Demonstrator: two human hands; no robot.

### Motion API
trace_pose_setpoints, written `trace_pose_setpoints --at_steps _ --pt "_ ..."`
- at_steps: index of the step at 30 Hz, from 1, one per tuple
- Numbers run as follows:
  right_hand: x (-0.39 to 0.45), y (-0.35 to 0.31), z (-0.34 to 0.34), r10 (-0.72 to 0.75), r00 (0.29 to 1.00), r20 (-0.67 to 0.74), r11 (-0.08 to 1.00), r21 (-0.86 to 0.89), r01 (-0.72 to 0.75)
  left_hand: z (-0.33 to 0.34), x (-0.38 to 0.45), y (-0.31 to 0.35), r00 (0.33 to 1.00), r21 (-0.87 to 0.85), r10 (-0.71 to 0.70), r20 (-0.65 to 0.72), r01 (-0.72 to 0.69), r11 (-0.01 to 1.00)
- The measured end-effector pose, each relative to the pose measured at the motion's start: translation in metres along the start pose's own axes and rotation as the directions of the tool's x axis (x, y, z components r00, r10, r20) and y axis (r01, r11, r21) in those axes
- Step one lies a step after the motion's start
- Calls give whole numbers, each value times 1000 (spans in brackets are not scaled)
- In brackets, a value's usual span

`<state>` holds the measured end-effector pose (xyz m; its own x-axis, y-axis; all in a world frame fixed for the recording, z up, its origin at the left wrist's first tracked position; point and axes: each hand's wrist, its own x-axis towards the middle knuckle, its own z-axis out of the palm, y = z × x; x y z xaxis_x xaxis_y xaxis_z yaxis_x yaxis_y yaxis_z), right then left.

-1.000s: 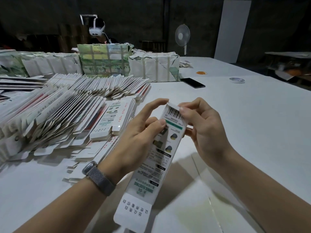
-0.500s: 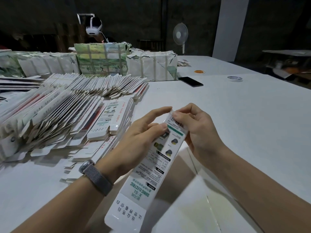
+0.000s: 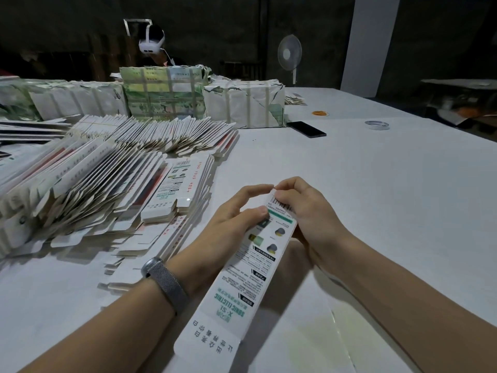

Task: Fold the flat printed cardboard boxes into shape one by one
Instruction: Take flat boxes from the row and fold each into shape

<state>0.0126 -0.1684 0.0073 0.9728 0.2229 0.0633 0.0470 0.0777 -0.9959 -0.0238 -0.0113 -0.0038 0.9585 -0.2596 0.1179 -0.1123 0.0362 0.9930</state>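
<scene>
Both hands hold one long printed cardboard box above the near edge of the white tabletop, its far, barcode end raised and its near flap hanging toward the person. The left hand has its thumb pressed on the printed face by the green stripe, forefinger stretched to the top flap: a grip curled round the box's left side. The right hand pinches the top flap at the barcode end, its other fingers curled behind the right side. A mesh-band watch sits on the left wrist. Fanned rows of flat boxes cover the left of the tabletop, with strapped bundles behind them. Toward the far right edge lie a black phone, a roll of tape and orange rubber bands.
</scene>
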Motion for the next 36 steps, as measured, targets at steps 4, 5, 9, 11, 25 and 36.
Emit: trace_pose_setpoints --at_steps 4,5,9,11,25,36 --pt "1 0 0 -22 999 -32 999 -33 21 0 1 -1 1000 -8 4 5 -4 1000" --pt "1 0 0 -23 999 -39 999 -36 22 -1 1 -1 1000 -4 4 6 -4 1000" --pt "1 -1 1 -30 998 -60 998 -61 26 -1 2 -2 1000 -14 10 9 -10 1000" --pt "0 -1 0 -31 998 -61 998 -65 27 -1 2 -3 1000 -23 8 17 -7 1000" --pt "0 -7 -6 -15 999 -50 995 -102 10 -2 0 -3 989 -82 4 149 8 997" --pt "-1 -8 -7 -46 998 -35 997 -70 43 1 -1 1 988 -37 -21 151 27 999"
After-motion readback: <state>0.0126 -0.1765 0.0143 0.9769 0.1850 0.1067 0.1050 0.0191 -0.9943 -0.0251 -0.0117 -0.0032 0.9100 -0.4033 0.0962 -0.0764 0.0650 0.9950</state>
